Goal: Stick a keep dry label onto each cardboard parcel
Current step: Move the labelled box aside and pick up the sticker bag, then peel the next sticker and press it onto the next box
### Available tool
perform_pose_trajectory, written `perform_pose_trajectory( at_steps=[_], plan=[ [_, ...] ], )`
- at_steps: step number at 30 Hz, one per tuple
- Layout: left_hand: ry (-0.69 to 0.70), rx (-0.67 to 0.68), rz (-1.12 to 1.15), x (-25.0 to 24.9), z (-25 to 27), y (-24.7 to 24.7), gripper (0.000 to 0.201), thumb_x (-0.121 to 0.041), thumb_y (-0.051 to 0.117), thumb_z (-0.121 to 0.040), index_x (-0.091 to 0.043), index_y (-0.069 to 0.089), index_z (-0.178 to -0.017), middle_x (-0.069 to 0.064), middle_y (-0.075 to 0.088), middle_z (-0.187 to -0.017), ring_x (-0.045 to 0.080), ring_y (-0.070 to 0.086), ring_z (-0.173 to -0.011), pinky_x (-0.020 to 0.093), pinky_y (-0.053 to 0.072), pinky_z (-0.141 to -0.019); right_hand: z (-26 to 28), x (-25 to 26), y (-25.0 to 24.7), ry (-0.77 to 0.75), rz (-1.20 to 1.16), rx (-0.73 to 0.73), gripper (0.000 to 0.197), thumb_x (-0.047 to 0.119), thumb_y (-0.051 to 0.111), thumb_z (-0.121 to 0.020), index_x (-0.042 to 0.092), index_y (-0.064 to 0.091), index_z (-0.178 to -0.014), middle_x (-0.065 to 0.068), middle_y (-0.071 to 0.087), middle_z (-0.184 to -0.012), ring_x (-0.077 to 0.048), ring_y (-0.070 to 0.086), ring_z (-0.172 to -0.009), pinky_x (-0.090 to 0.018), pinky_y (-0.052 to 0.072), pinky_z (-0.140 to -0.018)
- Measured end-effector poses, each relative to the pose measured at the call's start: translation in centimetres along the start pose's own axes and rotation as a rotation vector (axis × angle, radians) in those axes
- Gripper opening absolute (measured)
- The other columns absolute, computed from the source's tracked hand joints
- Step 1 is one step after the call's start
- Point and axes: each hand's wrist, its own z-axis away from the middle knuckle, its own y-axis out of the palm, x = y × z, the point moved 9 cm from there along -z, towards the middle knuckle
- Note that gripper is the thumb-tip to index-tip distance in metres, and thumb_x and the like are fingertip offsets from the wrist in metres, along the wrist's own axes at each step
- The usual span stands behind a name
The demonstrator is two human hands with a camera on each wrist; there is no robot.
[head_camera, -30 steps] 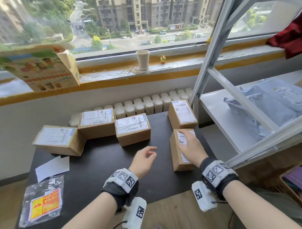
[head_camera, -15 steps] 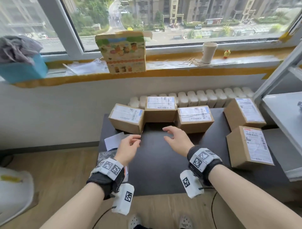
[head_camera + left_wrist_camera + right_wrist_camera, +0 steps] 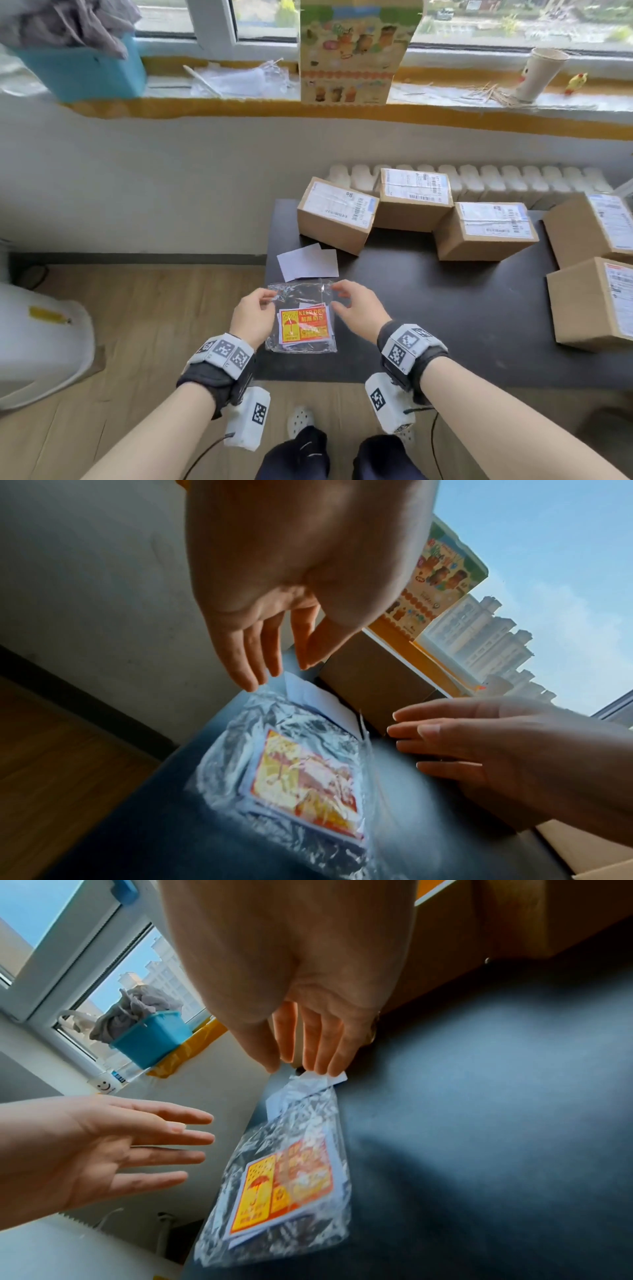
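Observation:
A clear plastic bag (image 3: 301, 322) with red and yellow keep dry labels (image 3: 305, 325) inside lies on the front left corner of the black table (image 3: 428, 325). My left hand (image 3: 269, 299) reaches the bag's top left corner with straight fingers (image 3: 253, 685). My right hand (image 3: 337, 298) is at the top right corner, fingertips (image 3: 322, 1069) on the bag's mouth. Neither hand visibly grips it. Several cardboard parcels with white shipping slips stand behind and to the right: one (image 3: 337, 214), another (image 3: 412, 200), a third (image 3: 486, 231), and more at the right edge (image 3: 592, 305).
Loose white paper sheets (image 3: 308, 262) lie just beyond the bag. A white radiator (image 3: 479, 178) runs behind the table. The sill holds an illustrated box (image 3: 356, 51), a blue tub (image 3: 82, 72) and a paper cup (image 3: 539, 73). A white bin (image 3: 41, 346) stands on the floor at left.
My right hand left the parcel at the right. The view swung left, and both hands moved to the label bag at the table's front left corner.

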Motion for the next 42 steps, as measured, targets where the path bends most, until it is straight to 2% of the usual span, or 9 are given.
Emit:
perform_pose_trajectory(
  at_steps=[10, 15, 18, 23, 28, 33, 36, 38, 42],
  plan=[
    [-0.157, 0.131, -0.065, 4.5, -0.3, 1.5, 0.039, -0.011, 0.05, -0.092, -0.007, 0.046, -0.13, 0.012, 0.059, -0.122, 0.026, 0.057, -0.11, 0.034, 0.046, -0.091, -0.3, -1.7, 4.4, 0.215, -0.082, 0.027, 0.055, 0.026, 0.061, -0.09, 0.015, 0.038, -0.138, -0.006, 0.05, -0.138, -0.02, 0.054, -0.119, -0.031, 0.047, -0.096],
    [-0.278, 0.15, 0.112, 5.6, -0.9, 2.4, 0.054, -0.009, 0.066, -0.083, 0.0, 0.043, -0.131, 0.005, 0.06, -0.088, 0.028, 0.063, -0.092, 0.042, 0.051, -0.09, -0.5, -2.2, 5.2, 0.232, -0.148, 0.045, 0.071, 0.024, 0.075, -0.079, 0.019, 0.036, -0.139, -0.003, 0.05, -0.136, -0.018, 0.056, -0.116, -0.034, 0.051, -0.095],
    [-0.325, 0.194, 0.243, 5.8, -0.8, 3.4, 0.037, -0.003, 0.068, -0.082, 0.003, 0.057, -0.117, 0.007, 0.061, -0.078, 0.018, 0.059, -0.066, 0.029, 0.053, -0.066, -0.6, -2.3, 5.0, 0.226, -0.169, 0.038, 0.071, 0.017, 0.076, -0.077, 0.02, 0.038, -0.137, -0.001, 0.054, -0.132, -0.015, 0.059, -0.109, -0.032, 0.055, -0.088],
    [-0.292, 0.268, 0.291, 5.0, 0.0, 4.3, 0.021, -0.002, 0.062, -0.087, -0.004, 0.064, -0.107, 0.013, 0.065, -0.089, 0.016, 0.057, -0.063, 0.016, 0.051, -0.05, -0.5, -3.0, 4.4, 0.25, -0.233, -0.018, 0.041, 0.014, 0.064, -0.087, 0.019, 0.048, -0.124, 0.001, 0.061, -0.117, -0.014, 0.062, -0.09, -0.031, 0.056, -0.077],
    [-0.258, 0.27, 0.345, 4.1, 0.6, 3.6, 0.015, -0.003, 0.056, -0.091, -0.015, 0.063, -0.095, 0.016, 0.069, -0.099, 0.023, 0.066, -0.079, 0.029, 0.056, -0.067, 0.1, -3.5, 2.5, 0.27, -0.281, -0.076, 0.04, 0.0, 0.053, -0.088, 0.013, 0.049, -0.126, -0.006, 0.064, -0.113, -0.021, 0.063, -0.095, -0.038, 0.055, -0.085],
    [-0.146, 0.26, 0.369, 1.4, 0.5, 1.7, 0.016, -0.003, 0.054, -0.092, -0.015, 0.064, -0.095, 0.011, 0.069, -0.099, 0.021, 0.068, -0.087, 0.03, 0.057, -0.074, 0.2, -3.2, -0.4, 0.211, -0.26, -0.145, 0.044, 0.0, 0.054, -0.088, 0.017, 0.047, -0.128, 0.0, 0.064, -0.104, -0.012, 0.061, -0.081, -0.018, 0.048, -0.054],
    [-0.072, 0.228, 0.382, -0.9, 0.1, 0.5, 0.016, -0.003, 0.055, -0.091, -0.016, 0.065, -0.093, 0.008, 0.067, -0.101, 0.017, 0.068, -0.085, 0.028, 0.059, -0.069, 0.3, -2.4, -2.7, 0.159, -0.204, -0.207, 0.046, 0.008, 0.056, -0.088, 0.02, 0.042, -0.13, 0.006, 0.061, -0.098, -0.015, 0.062, -0.086, -0.032, 0.056, -0.073],
    [-0.031, 0.209, 0.409, -2.4, -0.1, 0.0, 0.019, 0.0, 0.055, -0.091, -0.016, 0.065, -0.09, 0.009, 0.067, -0.102, 0.015, 0.069, -0.08, 0.03, 0.06, -0.069, 0.6, -1.7, -4.3, 0.104, -0.141, -0.258, 0.056, 0.011, 0.062, -0.084, 0.021, 0.037, -0.133, 0.008, 0.057, -0.101, -0.014, 0.06, -0.09, -0.035, 0.052, -0.086],
    [0.053, 0.221, 0.406, -5.6, -0.1, -0.6, 0.019, 0.001, 0.054, -0.091, -0.015, 0.065, -0.091, 0.016, 0.066, -0.097, 0.013, 0.07, -0.069, 0.026, 0.059, -0.063, 1.4, 1.7, -7.3, -0.112, 0.134, -0.36, 0.056, 0.003, 0.067, -0.076, 0.015, 0.039, -0.123, 0.0, 0.046, -0.114, -0.021, 0.055, -0.092, -0.037, 0.05, -0.076]
  ],
)
